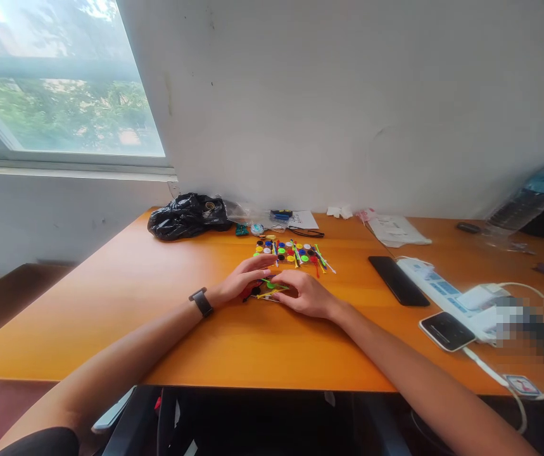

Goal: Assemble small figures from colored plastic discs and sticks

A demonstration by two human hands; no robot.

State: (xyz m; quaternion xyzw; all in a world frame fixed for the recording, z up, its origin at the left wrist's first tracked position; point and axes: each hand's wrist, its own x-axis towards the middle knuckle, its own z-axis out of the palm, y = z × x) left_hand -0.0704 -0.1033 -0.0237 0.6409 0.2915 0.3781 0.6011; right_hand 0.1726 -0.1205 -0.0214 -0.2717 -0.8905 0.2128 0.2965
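Observation:
My left hand (pixel 242 277), with a dark band on the wrist, reaches in from the left with its fingers stretched out over the far side of a small set of coloured plastic parts (pixel 268 293). Green, yellow and black pieces show in that set, which rests low over the table between my hands. My right hand (pixel 307 293) curls around its right side, fingers above and thumb in front. The fingertips partly hide the parts. Just behind lie rows of round coloured discs (pixel 281 256) on clear plastic, with several thin coloured sticks (pixel 322 258) across them.
On the wooden table (pixel 196 354), a black plastic bag (pixel 183 217) sits at the back left. Papers (pixel 398 230) lie at the back right. To the right are a black phone (pixel 398 280), a white power strip (pixel 436 294) with cables, and another device (pixel 446 331).

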